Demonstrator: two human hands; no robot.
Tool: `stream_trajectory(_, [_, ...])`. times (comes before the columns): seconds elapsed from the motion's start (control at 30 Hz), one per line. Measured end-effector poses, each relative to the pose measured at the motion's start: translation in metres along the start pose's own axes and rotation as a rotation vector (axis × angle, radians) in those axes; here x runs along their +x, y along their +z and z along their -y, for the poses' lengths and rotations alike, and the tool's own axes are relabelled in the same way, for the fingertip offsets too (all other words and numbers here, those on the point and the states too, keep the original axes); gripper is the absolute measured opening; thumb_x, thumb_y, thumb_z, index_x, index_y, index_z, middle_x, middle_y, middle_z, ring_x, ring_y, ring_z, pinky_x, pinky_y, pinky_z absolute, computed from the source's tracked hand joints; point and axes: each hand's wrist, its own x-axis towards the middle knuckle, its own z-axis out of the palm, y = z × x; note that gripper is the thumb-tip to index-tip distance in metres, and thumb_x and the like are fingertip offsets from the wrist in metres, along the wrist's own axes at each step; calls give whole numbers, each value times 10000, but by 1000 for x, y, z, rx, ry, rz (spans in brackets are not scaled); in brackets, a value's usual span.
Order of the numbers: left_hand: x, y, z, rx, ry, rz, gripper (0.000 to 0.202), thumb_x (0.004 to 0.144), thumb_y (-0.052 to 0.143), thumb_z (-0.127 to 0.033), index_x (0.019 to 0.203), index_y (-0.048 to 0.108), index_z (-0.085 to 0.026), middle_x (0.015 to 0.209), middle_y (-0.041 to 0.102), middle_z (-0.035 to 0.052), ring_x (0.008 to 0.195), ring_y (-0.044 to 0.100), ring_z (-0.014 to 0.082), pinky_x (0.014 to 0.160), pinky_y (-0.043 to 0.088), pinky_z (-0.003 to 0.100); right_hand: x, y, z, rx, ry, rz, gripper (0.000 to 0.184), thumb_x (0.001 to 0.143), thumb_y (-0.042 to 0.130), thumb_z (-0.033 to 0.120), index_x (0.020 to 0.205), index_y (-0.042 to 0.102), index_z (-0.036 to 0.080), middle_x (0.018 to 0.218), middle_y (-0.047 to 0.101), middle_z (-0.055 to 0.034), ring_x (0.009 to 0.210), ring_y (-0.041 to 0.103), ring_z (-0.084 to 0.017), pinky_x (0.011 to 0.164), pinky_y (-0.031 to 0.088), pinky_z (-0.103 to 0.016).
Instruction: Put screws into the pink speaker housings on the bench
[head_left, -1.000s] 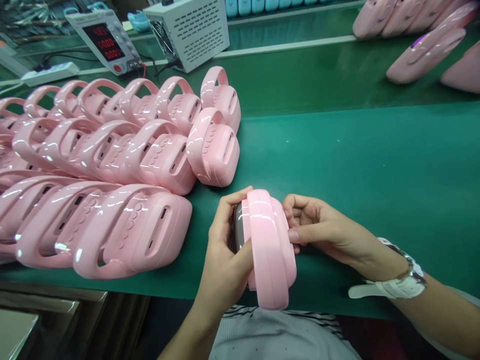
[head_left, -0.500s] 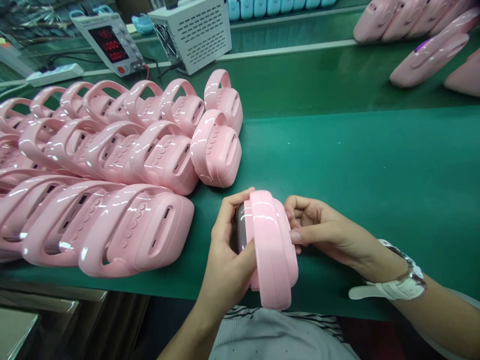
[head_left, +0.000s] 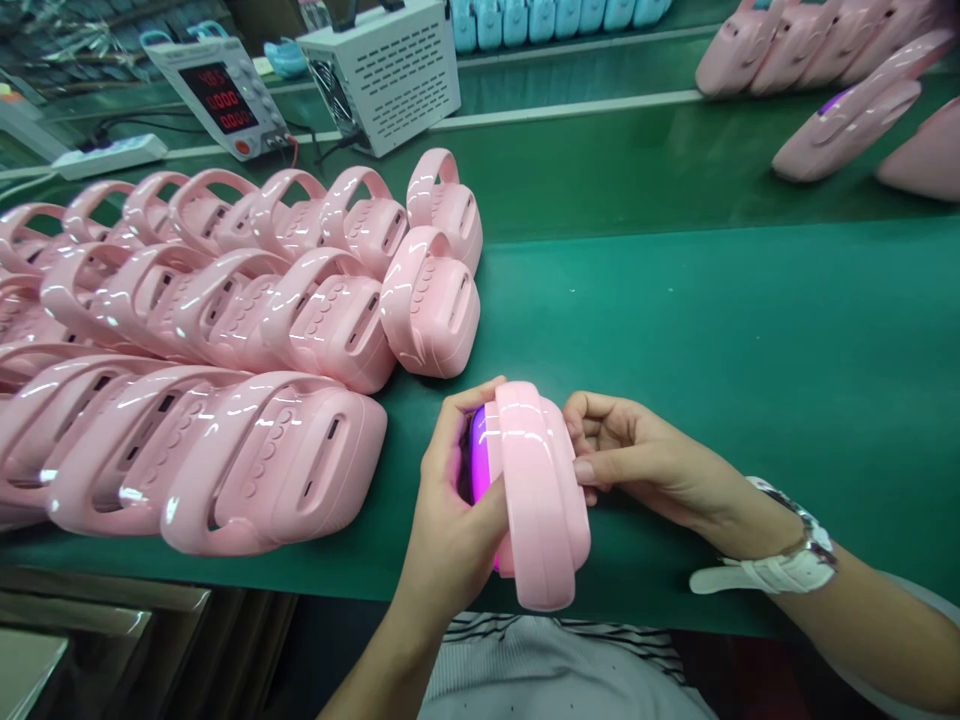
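One pink speaker (head_left: 541, 495), clasped by left hand (head_left: 450, 520) and right hand (head_left: 637, 460), above one green bench (head_left: 750, 350).

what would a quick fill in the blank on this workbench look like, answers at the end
1. The left hand and the right hand both grip one ____ speaker.
2. A white watch is worn on the ____ wrist.
3. The table has a ____ top.
4. The meter at the back shows ____ digits.

Missing words: pink; right; green; red.
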Motion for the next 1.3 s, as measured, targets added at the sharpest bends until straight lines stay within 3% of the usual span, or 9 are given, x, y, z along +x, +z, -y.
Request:
stream_trajectory(0.23, [6, -18, -3, -46, 2, 94, 511, 779, 642, -469, 1243, 576, -263, 1290, 595, 43, 1205, 535, 281, 1000, 434, 359, -16, -12, 31, -287, -284, -129, 204, 716, 783, 371, 812, 724, 200, 764, 685, -32, 543, 585, -120, 530, 484, -272])
stream_trajectory(0.33, [13, -26, -28, 166, 281, -136, 354, 791, 680, -344, 1126, 639, -238, 1167, 652, 26, 1140, 566, 240, 992, 425, 321, -32, -33, 47, -721, -482, -410, 199, 787, 701, 399, 704, 728, 220, 726, 697, -55, 591, 597, -166, 568, 472, -313])
stream_trajectory(0.4, [17, -30, -50, 353, 461, -311, 285, 809, 669, -281, 1088, 645, -227, 1131, 651, 12, 1084, 578, 214, 962, 433, 309, -37, -48, 51, -1046, -424, -493, 182, 789, 675, 370, 705, 735, 220, 698, 700, -59, 623, 604, -192, 584, 456, -328])
stream_trajectory(0.47, [23, -35, -74, 601, 530, -349, 369, 816, 645, -306, 1172, 621, -211, 1183, 625, 28, 1095, 566, 240, 972, 422, 353, -37, -58, 51, -1256, -288, -420, 146, 741, 706, 352, 766, 755, 217, 734, 711, -58, 632, 601, -197, 579, 446, -324])
stream_trajectory(0.6, [49, -44, -112, 1247, 426, -163, 622, 784, 593, -543, 1282, 576, -171, 1044, 648, 86, 921, 595, 325, 926, 399, 556, -30, -58, 45, -1403, -173, -248, 262, 689, 770, 353, 932, 776, 256, 894, 699, -37, 634, 577, -158, 544, 414, -281])
stream_trajectory(0.73, [92, -41, -123, 1492, 288, -93, 464, 824, 474, -602, 707, 655, -191, 580, 500, 18, 665, 542, 234, 830, 432, 458, -27, -53, 40, -1490, -186, -233, 81, 695, 742, 211, 745, 785, 259, 869, 696, -21, 653, 591, -149, 539, 375, -261])
stream_trajectory(0.93, [123, -30, -116, 1202, 274, -13, 503, 704, 698, -427, 359, 394, -224, 379, 411, 5, 405, 423, 150, 461, 275, 295, -19, -48, 44, -1180, -204, -148, 63, 638, 713, 132, 619, 697, 190, 607, 659, -6, 549, 550, -129, 515, 407, -241])
stream_trajectory(1.13, [114, 12, -118, 944, 127, 116, 521, 729, 747, -302, 372, 387, -186, 343, 475, 17, 376, 515, 148, 417, 336, 239, 21, -25, 60, -202, -311, -436, 249, 467, 848, 211, 654, 693, 159, 494, 586, 29, 441, 503, -84, 427, 392, -203])
stream_trajectory(1.3, [142, 46, -107, 510, -42, 133, 456, 796, 684, -289, 407, 489, -151, 355, 478, 33, 331, 478, 151, 403, 338, 248, 53, -29, 55, -33, -446, -562, 307, 499, 838, 266, 753, 698, 164, 533, 600, 40, 419, 491, -57, 426, 400, -198])
